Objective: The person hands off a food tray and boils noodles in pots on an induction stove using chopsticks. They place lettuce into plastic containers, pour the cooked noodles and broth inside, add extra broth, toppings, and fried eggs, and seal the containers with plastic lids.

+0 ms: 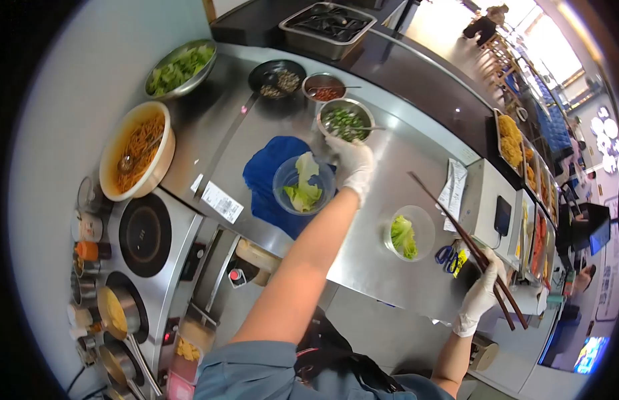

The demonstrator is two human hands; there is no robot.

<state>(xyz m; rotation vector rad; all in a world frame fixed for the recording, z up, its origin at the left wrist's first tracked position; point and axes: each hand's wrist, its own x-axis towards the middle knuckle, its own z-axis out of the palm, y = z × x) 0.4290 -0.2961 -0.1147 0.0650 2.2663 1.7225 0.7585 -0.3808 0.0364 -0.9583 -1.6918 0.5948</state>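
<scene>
My gloved left hand (353,165) is at the near rim of a small metal bowl (321,127) of chopped green herbs, its fingers closed against the rim. A spoon (376,128) rests in that bowl. Just left of the hand, a clear plastic bowl (277,190) with lettuce leaves (304,187) stands on a blue cloth (259,177). In my gloved right hand (481,293) are long dark chopsticks (451,217), slanting up and left over the counter. Another clear bowl (424,235) with lettuce (403,237) is left of the right hand.
Beyond stand a metal bowl of red sauce (325,94) and a black bowl (277,79). Left are a large bowl of noodles (137,153), a bowl of greens (181,70) and a cooktop (144,233). Scissors (447,259) lie near the right hand. A person (486,25) is far off.
</scene>
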